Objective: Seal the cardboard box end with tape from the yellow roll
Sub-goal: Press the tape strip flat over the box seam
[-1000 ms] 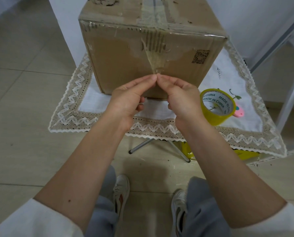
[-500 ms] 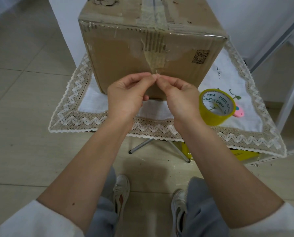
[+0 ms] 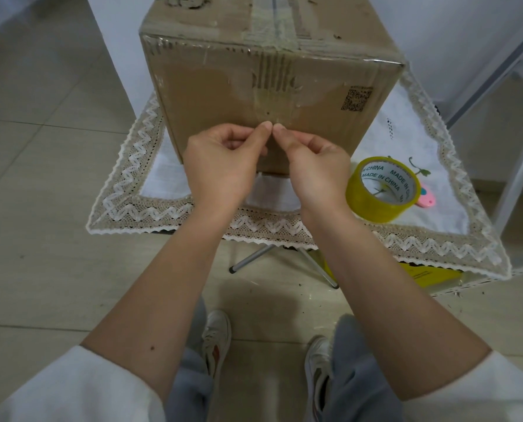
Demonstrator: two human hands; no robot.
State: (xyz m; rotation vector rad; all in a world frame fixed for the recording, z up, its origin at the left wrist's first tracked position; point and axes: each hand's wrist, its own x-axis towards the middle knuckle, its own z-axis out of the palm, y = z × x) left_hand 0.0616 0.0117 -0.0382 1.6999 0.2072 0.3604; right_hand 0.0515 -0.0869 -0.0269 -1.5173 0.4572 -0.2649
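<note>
Pale beige floor tiles (image 3: 56, 269) with thin grout lines cover the room. A white wall (image 3: 455, 38) stands behind a small desk draped in a white cloth (image 3: 406, 190) with lace zigzag edging, carried on crossed metal legs (image 3: 254, 260). Grey metal bars (image 3: 498, 71) slant at the right.

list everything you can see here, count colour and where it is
cardboard box: 1, brown, on the cloth, clear tape down its near face
tape roll: 1, yellow, on the cloth right of the box
small pink object: 1, behind the roll, mostly hidden
cloth: 1, white with lace border, over a small table
table legs: metal, under the cloth
yellow item: 1, on the floor under the table
shoes: 2, white
left hand, right hand: fingertips pinched together at the box face
</note>
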